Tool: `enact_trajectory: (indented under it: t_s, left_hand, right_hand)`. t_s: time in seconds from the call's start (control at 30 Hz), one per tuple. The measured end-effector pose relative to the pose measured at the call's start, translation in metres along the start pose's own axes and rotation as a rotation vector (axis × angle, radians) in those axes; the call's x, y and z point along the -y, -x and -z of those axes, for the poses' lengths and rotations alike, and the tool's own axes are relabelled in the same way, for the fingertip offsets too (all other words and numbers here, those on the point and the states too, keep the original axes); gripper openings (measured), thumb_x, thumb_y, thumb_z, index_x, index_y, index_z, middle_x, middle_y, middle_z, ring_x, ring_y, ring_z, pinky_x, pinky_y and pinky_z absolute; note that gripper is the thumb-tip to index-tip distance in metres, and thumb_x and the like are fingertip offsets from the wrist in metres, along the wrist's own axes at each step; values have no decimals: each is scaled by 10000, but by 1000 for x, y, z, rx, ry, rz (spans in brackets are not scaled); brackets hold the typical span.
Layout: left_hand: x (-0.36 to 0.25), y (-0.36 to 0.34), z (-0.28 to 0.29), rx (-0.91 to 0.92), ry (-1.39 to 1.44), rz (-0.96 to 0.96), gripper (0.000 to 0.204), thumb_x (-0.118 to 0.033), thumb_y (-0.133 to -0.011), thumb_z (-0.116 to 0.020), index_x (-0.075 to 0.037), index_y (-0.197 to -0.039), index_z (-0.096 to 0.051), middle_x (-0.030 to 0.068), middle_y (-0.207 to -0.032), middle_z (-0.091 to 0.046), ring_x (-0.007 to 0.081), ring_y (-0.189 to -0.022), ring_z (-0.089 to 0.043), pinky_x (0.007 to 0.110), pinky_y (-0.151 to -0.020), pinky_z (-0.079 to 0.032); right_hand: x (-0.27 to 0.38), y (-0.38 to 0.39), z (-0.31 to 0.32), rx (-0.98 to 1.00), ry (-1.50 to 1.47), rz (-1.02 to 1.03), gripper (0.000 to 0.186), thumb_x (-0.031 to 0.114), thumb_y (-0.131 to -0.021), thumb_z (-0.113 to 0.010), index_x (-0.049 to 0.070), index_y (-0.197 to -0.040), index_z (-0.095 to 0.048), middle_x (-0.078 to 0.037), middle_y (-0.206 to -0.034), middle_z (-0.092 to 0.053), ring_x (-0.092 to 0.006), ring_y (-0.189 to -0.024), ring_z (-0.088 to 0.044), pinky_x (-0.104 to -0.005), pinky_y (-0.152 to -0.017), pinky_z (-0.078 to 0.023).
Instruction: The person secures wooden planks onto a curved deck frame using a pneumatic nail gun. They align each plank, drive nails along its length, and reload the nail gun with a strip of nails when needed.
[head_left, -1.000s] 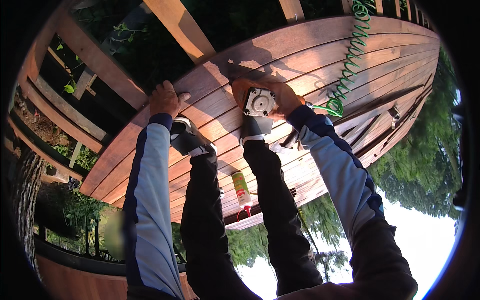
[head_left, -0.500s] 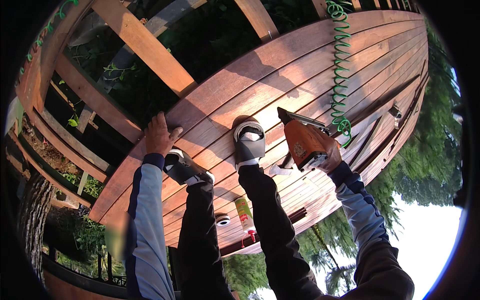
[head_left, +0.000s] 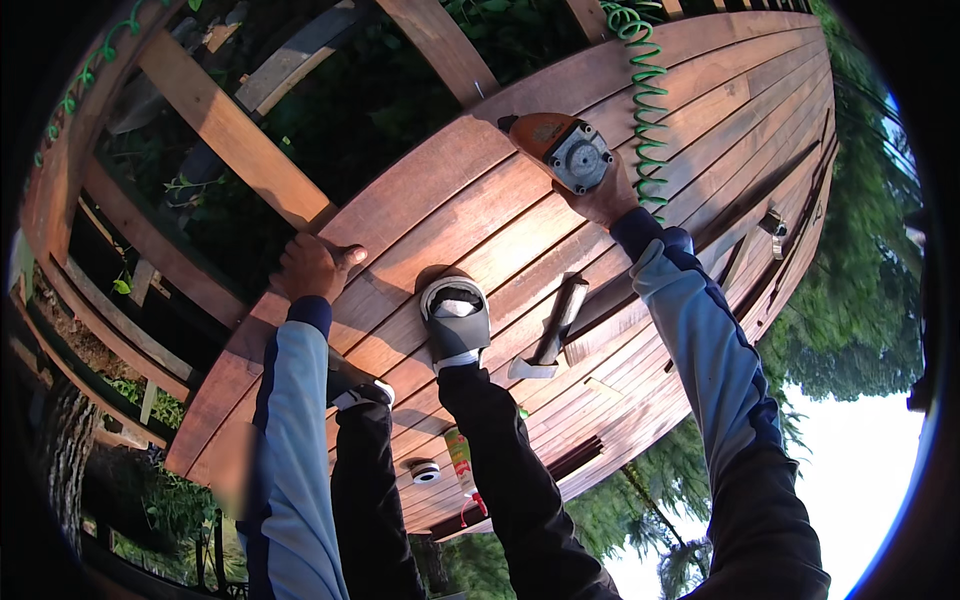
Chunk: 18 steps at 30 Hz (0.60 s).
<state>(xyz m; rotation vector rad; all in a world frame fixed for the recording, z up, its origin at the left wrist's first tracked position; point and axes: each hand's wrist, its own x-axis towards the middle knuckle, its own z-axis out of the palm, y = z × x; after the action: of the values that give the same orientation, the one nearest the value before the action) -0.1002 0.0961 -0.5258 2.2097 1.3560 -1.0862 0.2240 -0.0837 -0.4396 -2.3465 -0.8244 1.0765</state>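
Gripping the orange nail gun [head_left: 545, 135], the right hand [head_left: 608, 197] is pointing it toward ten o'clock, while the left hand [head_left: 315, 268], finger bend unclear, is resting at eight o'clock from it.

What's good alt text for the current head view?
A person's right hand grips an orange pneumatic nailer over a curved wooden plank deck; the left hand rests at its edge. A hatchet and partly hidden squeeze bottle lie near the sandalled feet; a green coiled hose runs beside the nailer.

wooden deck [head_left: 425, 205] carries a handled tool [head_left: 553, 334], a bottle [head_left: 460, 458], a roll [head_left: 424, 471]
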Motion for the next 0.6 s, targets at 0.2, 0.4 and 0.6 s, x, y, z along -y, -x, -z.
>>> enact_trajectory:
  t_s: [0.2, 0.4, 0.6]
  left_hand:
    - [-2, -6, -1, 81, 0, 67, 939, -752, -664, -628, -22, -1219, -425, 152, -1214, -509, 317, -1169, -507, 631, -905, -402]
    - [3, -9, -7, 63, 57, 39, 993, -774, -611, -649, 7, -1169, -395, 211, -1200, -500, 376, -1161, -497, 629, -865, -425]
    - [2, -8, -9, 64, 63, 30, 987, -772, -622, -645, 17, -1162, -397, 210, -1195, -489, 382, -1161, -485, 641, -870, -411]
  right_hand:
    - [11, -22, -5, -36, -94, 64, 274, 95, -722, -746, -35, -946, -659, -129, -910, -705, -201, -848, -686, -312, -743, -540]
    - [18, -27, -4, 14, -109, 3, 267, 104, -720, -749, -36, -930, -663, -130, -902, -708, -192, -844, -688, -314, -733, -539]
    - [13, -27, -6, 27, -38, 64, 276, 134, -715, -757, -34, -914, -664, -140, -866, -706, -213, -837, -698, -324, -720, -546]
